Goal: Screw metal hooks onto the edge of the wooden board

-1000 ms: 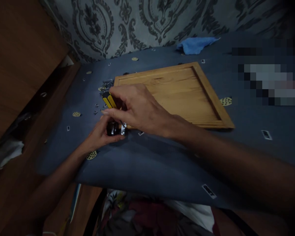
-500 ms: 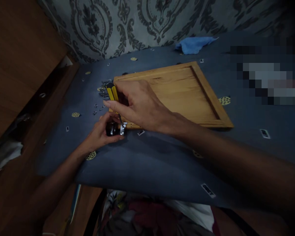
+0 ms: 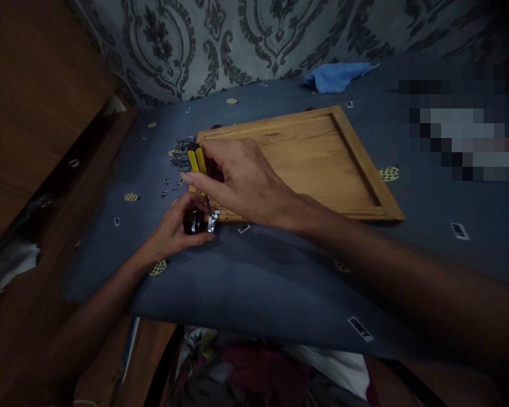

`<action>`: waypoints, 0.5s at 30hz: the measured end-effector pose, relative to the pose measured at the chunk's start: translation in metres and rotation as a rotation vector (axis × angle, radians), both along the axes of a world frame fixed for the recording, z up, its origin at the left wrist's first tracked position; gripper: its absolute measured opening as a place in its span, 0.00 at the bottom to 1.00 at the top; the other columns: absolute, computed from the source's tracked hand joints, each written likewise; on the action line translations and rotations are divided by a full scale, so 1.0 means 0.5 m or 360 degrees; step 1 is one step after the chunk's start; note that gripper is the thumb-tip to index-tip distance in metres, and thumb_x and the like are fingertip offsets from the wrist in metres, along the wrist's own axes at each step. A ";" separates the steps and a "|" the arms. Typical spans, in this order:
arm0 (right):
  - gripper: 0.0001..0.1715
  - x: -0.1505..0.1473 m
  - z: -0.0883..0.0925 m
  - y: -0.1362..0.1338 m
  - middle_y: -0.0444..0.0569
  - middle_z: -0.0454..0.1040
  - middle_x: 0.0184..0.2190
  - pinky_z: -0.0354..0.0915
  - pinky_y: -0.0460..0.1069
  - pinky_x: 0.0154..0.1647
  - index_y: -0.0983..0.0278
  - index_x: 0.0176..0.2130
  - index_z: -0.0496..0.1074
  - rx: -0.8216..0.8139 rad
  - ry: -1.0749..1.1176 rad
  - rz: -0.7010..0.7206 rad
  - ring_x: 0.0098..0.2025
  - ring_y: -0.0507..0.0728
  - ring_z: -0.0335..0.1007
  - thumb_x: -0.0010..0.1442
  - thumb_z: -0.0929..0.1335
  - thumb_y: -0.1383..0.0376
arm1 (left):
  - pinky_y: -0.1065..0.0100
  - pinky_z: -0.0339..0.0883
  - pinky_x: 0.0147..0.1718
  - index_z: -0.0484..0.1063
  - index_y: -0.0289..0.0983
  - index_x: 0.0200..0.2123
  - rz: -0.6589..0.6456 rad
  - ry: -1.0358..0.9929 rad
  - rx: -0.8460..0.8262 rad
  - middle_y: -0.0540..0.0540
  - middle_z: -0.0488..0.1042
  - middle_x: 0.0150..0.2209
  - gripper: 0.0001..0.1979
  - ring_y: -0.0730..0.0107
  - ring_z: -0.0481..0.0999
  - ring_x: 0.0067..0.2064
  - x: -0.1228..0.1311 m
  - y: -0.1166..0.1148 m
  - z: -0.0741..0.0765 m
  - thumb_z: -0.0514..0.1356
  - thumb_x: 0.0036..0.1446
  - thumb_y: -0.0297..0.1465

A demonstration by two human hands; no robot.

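Note:
My right hand [image 3: 241,181] is closed around the yellow and black handle of a screwdriver [image 3: 197,160], held steeply upright. Its thin shaft reaches down to a shiny metal fitting [image 3: 212,221] at the near left corner of a framed wooden panel [image 3: 305,161]. Beside that corner, my left hand [image 3: 180,226] grips the fitting between thumb and fingers. Dark, rounded parts of the fitting show between them. Whether the tip sits in a screw is too small to tell. Small holes run along the panel's near edge.
Small screws [image 3: 166,187] and a pile of metal pieces [image 3: 181,151] lie left of the panel on the blue patterned cloth [image 3: 254,277]. A blue rag [image 3: 339,77] lies near the wall. Wooden furniture [image 3: 38,113] stands at the left. A pixelated patch hides the far right.
The whole view has shifted very slightly. Both hands keep their grips, and the screwdriver stays at the metal fitting with hardly any visible movement.

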State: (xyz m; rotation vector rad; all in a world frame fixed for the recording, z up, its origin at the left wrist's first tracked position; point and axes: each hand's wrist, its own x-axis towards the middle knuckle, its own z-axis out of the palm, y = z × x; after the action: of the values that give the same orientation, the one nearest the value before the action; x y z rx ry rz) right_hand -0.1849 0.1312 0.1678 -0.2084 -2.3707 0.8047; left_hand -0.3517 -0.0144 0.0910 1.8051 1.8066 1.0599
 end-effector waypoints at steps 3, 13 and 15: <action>0.20 -0.001 -0.001 0.002 0.41 0.64 0.26 0.60 0.51 0.39 0.59 0.29 0.57 0.0006 -0.0003 0.0000 0.32 0.53 0.62 0.71 0.67 0.59 | 0.54 0.72 0.53 0.71 0.43 0.51 0.0000 -0.0006 -0.0005 0.45 0.79 0.47 0.28 0.54 0.79 0.50 0.001 0.000 0.002 0.75 0.51 0.44; 0.22 0.001 0.007 -0.005 0.41 0.62 0.27 0.58 0.51 0.39 0.59 0.29 0.56 -0.0041 -0.0069 -0.0002 0.33 0.54 0.61 0.71 0.68 0.61 | 0.54 0.72 0.53 0.71 0.43 0.53 0.0005 -0.0004 -0.0003 0.45 0.79 0.48 0.29 0.53 0.79 0.51 -0.001 -0.003 -0.001 0.76 0.51 0.43; 0.22 0.001 0.008 -0.006 0.41 0.62 0.27 0.57 0.51 0.38 0.59 0.29 0.55 -0.0038 -0.0069 0.0005 0.32 0.54 0.61 0.72 0.68 0.61 | 0.53 0.73 0.53 0.71 0.43 0.53 -0.0004 0.0004 0.0006 0.44 0.79 0.48 0.29 0.53 0.79 0.51 -0.002 -0.002 -0.002 0.76 0.52 0.43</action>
State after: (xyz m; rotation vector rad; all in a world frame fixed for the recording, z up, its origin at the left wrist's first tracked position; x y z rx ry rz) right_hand -0.1842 0.1282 0.1716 -0.2343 -2.4033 0.8384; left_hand -0.3527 -0.0156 0.0902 1.8112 1.8043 1.0613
